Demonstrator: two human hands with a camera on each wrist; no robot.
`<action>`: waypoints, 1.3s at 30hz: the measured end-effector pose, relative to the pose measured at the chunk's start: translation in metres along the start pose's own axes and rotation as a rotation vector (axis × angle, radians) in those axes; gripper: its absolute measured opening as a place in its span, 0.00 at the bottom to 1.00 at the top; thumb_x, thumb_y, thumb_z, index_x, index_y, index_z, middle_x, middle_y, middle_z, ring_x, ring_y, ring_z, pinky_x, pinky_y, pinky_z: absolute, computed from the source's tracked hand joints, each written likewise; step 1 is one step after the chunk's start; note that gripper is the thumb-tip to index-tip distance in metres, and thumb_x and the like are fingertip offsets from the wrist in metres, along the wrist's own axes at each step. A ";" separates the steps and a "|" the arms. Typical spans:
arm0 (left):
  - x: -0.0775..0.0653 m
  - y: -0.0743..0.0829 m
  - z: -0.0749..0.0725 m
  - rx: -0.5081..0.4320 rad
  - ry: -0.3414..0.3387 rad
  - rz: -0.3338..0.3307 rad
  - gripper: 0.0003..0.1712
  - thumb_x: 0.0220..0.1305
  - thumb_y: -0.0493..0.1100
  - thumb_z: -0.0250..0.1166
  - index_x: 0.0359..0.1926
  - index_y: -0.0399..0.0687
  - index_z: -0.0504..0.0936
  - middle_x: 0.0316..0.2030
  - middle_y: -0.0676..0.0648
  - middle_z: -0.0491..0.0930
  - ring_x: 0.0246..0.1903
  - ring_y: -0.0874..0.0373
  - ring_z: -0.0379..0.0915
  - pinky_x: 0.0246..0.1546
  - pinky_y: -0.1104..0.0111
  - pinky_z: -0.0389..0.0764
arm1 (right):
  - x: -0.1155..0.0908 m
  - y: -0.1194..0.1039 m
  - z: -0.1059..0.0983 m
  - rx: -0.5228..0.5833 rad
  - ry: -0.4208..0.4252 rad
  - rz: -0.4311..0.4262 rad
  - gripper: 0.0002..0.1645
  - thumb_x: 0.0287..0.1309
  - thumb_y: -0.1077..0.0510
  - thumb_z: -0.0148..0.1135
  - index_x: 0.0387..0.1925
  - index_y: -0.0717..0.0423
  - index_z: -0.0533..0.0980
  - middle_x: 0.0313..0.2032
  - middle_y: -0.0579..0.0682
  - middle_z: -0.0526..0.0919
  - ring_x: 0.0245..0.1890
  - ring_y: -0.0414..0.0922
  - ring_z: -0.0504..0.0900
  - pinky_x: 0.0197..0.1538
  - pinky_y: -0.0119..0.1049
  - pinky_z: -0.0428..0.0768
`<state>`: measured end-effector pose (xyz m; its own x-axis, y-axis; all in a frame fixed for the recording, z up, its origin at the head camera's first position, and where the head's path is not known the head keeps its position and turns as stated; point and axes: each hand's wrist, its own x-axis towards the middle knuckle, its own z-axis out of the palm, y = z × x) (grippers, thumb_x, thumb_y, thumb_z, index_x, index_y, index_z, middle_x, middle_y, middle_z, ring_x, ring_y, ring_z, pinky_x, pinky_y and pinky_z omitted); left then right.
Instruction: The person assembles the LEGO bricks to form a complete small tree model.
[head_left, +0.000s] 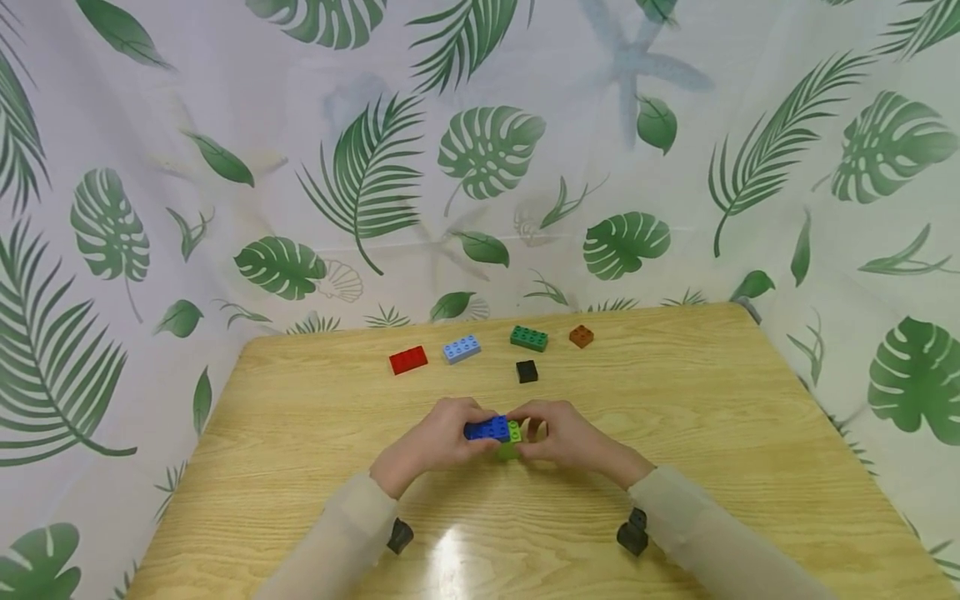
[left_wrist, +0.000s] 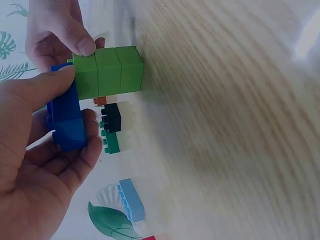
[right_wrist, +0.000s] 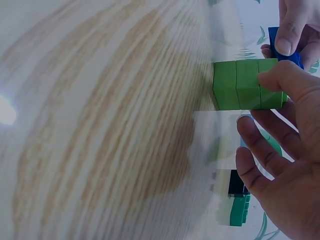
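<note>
A stack of lime-green bricks [head_left: 508, 451] stands upright on the table, several seams apart showing three levels in both wrist views. At its top is a long blue brick [head_left: 487, 429], overlapping part of the stack and jutting out to the left. My left hand [head_left: 450, 435] holds this blue brick, thumb on one side and fingers curled on the other. The right hand [head_left: 568, 435] pinches the upper part of the green stack [right_wrist: 237, 85] with its thumb on the near face. Its other fingers are spread loosely. Whether the blue brick is fully pressed on, I cannot tell.
Behind the hands lie a red brick [head_left: 408, 360], a light-blue brick [head_left: 461, 349], a dark-green brick [head_left: 528, 338], a brown brick [head_left: 581, 336] and a black brick [head_left: 527, 372]. A leaf-patterned cloth [head_left: 555, 267] hangs behind the wooden table [head_left: 300, 400].
</note>
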<state>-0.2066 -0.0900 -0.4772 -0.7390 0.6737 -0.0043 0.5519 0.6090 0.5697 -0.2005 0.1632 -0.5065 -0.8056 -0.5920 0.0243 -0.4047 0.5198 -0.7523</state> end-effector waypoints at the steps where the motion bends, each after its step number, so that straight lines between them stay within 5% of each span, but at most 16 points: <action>1: 0.000 0.000 -0.001 0.005 -0.004 -0.002 0.26 0.71 0.49 0.71 0.63 0.40 0.85 0.49 0.44 0.87 0.43 0.60 0.79 0.45 0.71 0.81 | 0.000 0.000 0.000 -0.001 -0.002 0.004 0.26 0.65 0.58 0.72 0.63 0.56 0.81 0.49 0.50 0.88 0.41 0.43 0.83 0.42 0.31 0.80; 9: -0.001 0.002 -0.003 -0.014 -0.025 -0.038 0.27 0.71 0.49 0.71 0.65 0.39 0.83 0.50 0.44 0.87 0.43 0.60 0.78 0.48 0.69 0.83 | 0.004 0.000 -0.024 0.020 -0.063 0.056 0.30 0.67 0.52 0.70 0.67 0.55 0.78 0.60 0.53 0.85 0.48 0.44 0.83 0.47 0.35 0.81; 19: -0.001 -0.002 0.000 -0.098 0.002 -0.066 0.25 0.70 0.51 0.73 0.62 0.43 0.85 0.53 0.46 0.87 0.47 0.58 0.79 0.54 0.61 0.83 | 0.035 0.017 -0.065 -0.120 0.180 0.061 0.26 0.70 0.51 0.69 0.62 0.61 0.80 0.58 0.61 0.86 0.48 0.52 0.84 0.44 0.42 0.83; 28: 0.001 -0.005 0.002 -0.130 0.017 -0.068 0.25 0.69 0.50 0.73 0.61 0.43 0.85 0.54 0.46 0.87 0.47 0.58 0.79 0.54 0.62 0.83 | 0.071 0.038 -0.068 -0.128 0.276 0.133 0.28 0.70 0.54 0.67 0.65 0.64 0.78 0.64 0.65 0.80 0.60 0.64 0.79 0.57 0.58 0.80; 39: 0.000 -0.005 0.001 -0.164 0.003 -0.091 0.25 0.68 0.51 0.74 0.61 0.45 0.85 0.54 0.47 0.86 0.48 0.58 0.79 0.56 0.61 0.81 | 0.096 0.056 -0.062 -0.213 0.288 0.210 0.30 0.70 0.56 0.64 0.68 0.65 0.75 0.68 0.66 0.76 0.69 0.64 0.73 0.70 0.61 0.73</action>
<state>-0.2093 -0.0923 -0.4814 -0.7844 0.6174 -0.0599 0.4120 0.5908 0.6937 -0.3269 0.1737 -0.5051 -0.9562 -0.2783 0.0911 -0.2748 0.7449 -0.6079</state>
